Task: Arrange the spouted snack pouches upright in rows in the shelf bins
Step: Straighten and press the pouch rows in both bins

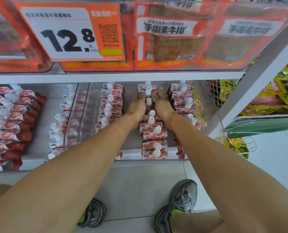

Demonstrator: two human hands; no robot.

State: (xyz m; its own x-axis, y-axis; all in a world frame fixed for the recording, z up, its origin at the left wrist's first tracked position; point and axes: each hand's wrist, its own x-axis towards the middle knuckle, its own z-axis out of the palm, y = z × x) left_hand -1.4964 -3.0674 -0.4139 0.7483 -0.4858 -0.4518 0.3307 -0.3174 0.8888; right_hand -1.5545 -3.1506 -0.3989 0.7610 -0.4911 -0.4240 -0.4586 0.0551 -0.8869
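Red-and-white pouch rows nearly done
Your left hand and right hand flank the middle row, fingers straight; left bin remains jumbled.

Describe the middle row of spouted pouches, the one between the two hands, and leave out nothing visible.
The middle row of pouches runs front to back in a clear plastic bin on the lower shelf. Each pouch is a glossy red and white pack with a white screw cap on top, standing upright or leaning slightly, packed closely one behind another. The left hand and right hand flank the row's rear part, fingers fairly straight against the pouch sides. Similar rows stand apart on either side.
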